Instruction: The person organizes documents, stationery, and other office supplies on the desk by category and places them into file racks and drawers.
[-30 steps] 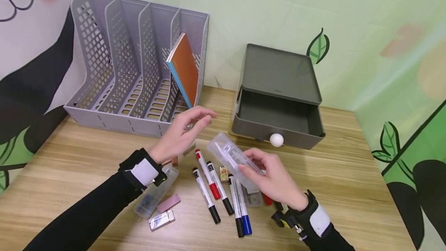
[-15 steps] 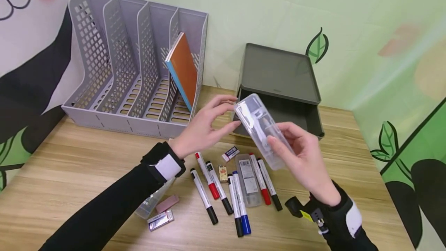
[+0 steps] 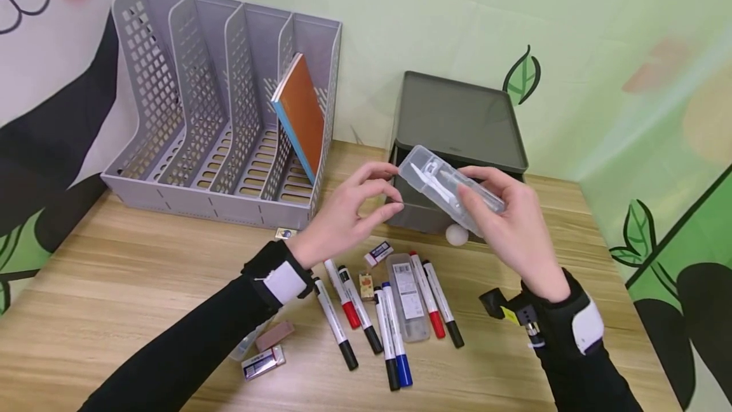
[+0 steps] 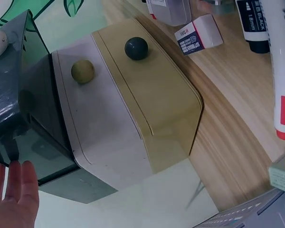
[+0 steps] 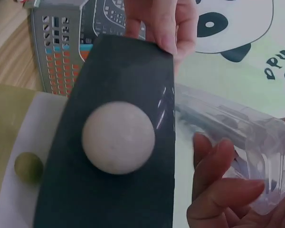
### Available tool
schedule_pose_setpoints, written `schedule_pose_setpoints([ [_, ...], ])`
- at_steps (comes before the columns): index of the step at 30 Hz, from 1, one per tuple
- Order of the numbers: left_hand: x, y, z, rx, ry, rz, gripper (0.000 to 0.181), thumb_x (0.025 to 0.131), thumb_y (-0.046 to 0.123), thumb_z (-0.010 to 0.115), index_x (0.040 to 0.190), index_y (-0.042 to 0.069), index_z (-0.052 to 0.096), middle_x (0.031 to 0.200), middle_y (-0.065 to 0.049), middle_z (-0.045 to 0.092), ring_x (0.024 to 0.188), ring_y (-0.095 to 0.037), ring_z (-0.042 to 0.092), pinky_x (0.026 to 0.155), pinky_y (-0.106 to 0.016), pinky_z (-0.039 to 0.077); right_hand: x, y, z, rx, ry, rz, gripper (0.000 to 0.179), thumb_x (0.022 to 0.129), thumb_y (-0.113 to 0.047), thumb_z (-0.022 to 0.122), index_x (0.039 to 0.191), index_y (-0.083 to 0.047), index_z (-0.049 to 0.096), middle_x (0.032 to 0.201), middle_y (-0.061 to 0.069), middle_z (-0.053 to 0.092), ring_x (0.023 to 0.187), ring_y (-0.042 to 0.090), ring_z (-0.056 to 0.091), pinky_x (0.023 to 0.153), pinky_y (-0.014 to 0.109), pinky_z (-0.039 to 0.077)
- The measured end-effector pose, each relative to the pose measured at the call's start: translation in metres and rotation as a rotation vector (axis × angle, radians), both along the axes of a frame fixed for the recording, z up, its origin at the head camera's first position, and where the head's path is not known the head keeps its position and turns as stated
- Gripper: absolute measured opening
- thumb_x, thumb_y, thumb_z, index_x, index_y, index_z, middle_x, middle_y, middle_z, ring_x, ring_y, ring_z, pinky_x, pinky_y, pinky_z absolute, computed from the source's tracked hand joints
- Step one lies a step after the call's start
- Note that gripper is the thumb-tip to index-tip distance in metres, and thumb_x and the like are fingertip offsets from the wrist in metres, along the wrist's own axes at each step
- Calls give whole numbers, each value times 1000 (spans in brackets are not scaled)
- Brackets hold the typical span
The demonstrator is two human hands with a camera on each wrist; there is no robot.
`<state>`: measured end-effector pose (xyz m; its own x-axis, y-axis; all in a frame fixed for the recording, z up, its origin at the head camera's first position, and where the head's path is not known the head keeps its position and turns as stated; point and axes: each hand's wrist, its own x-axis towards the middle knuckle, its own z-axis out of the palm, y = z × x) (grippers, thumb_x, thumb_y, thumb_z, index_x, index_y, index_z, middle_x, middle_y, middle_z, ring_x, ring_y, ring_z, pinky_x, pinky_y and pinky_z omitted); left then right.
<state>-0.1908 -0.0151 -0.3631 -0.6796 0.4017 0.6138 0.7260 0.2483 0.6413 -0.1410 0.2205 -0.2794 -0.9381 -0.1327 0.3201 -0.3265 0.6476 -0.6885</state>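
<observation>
Plastic case [image 3: 448,189], see-through, white implement [image 3: 427,182] inside

Rack [image 3: 240,62] stands left of drawer unit [image 3: 457,113].

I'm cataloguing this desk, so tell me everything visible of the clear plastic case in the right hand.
The long, rounded, clear plastic case appears closed. Through its walls show slim whitish items, too unclear to identify. The person's right hand grips it toward one end, thumb on its face. It slants, held above the open dark grey plastic drawer, not resting in it.
</observation>
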Motion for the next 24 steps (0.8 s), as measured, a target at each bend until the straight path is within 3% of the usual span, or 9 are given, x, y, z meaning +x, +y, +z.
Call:
schedule_pose_setpoints([
  [7, 3, 2, -1, 13, -27, 33, 15, 96, 24, 62, 94, 10, 70, 134, -10, 53, 120, -20, 53, 101, -31, 43, -13, 2, 5, 111, -102, -14, 37, 99, -27, 48, 125, -8, 66, 103, 16, 65, 80, 25, 55, 64, 30, 45],
  [13, 3, 3, -2, 21, -48, 22, 16, 97, 24, 61, 95, 11, 69, 135, -12, 52, 114, -17, 54, 95, -28, 46, -22, -2, 9, 76, -261, 12, 44, 98, -21, 40, 136, -7, 59, 109, 16, 61, 83, 25, 53, 67, 29, 43],
  [18, 4, 3, -3, 31, -59, 17, 16, 97, 24, 60, 94, 10, 68, 135, -10, 52, 116, -19, 54, 95, -27, 47, -29, -9, 5, 53, -299, 21, 47, 97, -20, 44, 140, -4, 54, 98, 15, 62, 75, 23, 55, 65, 27, 44],
  [24, 4, 3, -4, 35, -61, 17, 17, 98, 25, 60, 95, 10, 68, 136, -12, 52, 117, -19, 53, 93, -26, 49, -36, -15, 0, 71, -353, 51, 54, 100, -28, 51, 148, -4, 46, 114, 18, 65, 85, 20, 68, 76, 32, 52],
])
